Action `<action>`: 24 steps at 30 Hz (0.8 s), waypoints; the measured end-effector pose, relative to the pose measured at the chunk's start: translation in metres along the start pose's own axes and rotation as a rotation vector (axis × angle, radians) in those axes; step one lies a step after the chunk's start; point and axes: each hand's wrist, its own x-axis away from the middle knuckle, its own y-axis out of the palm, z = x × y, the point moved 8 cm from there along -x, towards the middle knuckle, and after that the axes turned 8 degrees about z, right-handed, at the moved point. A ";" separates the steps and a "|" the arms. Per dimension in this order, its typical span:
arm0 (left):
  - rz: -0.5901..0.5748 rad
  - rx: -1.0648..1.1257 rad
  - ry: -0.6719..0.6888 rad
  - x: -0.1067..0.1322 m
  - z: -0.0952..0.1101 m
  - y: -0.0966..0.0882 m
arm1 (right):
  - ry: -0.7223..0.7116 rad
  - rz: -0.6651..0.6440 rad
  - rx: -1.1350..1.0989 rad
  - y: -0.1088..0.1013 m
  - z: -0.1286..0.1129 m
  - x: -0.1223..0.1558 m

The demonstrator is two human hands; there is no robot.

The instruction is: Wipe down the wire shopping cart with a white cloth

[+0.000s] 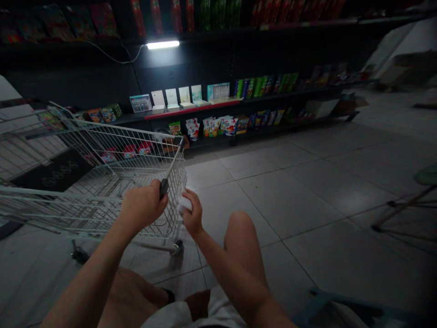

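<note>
Head: likely cloth [185,204], partly hidden.

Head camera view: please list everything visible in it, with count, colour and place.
Shopping cart: one, pale metal, left.
Panel: one, black, cart's left part.
Cloth or tissue: one, white, at cart's mesh end.
Shelving: one run, dark, background.
Lamp: one, white, lit, upper centre.
Bottle-like goods: many, red and green, top row.
Packets: several, multicoloured, upper left.
Upright cards: four, pale, middle row.
Boxed sets: two, bluish, flanking these cards.
Canisters: many, green and blue, farther right.
Bags: several, mostly white, lower row.
Legged object: one, green-topped, right edge.
Frame: one, bluish, bottom right.
Tiled floor: one, grey, below.
Left hand: one, bare, gripping the cart.
Right hand: one, bare, holding the cloth or tissue.
Legs: two, bare, bottom.
</note>
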 end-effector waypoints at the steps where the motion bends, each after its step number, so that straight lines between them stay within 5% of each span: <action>1: 0.007 0.003 0.006 0.000 0.000 0.000 | -0.096 -0.042 -0.028 0.004 -0.018 -0.019; 4: 0.008 0.008 0.010 0.002 -0.001 0.000 | -0.384 -0.339 -0.073 0.041 -0.054 -0.080; 6: -0.002 0.008 0.003 0.003 -0.002 0.001 | -0.396 -0.454 0.000 0.065 -0.048 -0.116; 8: -0.010 0.005 0.001 0.005 -0.002 0.002 | -0.309 -0.423 0.102 0.074 -0.034 -0.142; 10: -0.011 0.005 0.009 0.006 -0.002 0.003 | -0.330 -0.442 0.136 0.079 -0.035 -0.144; 14: -0.006 0.006 0.037 0.009 0.000 0.003 | -0.575 -0.689 0.064 0.085 -0.054 -0.120; 20: 0.004 0.022 0.056 0.012 0.001 0.002 | -0.472 -0.677 0.174 0.082 -0.032 -0.157; 24: -0.021 0.050 0.059 0.016 0.002 0.004 | -0.689 -0.968 0.046 0.083 -0.064 -0.134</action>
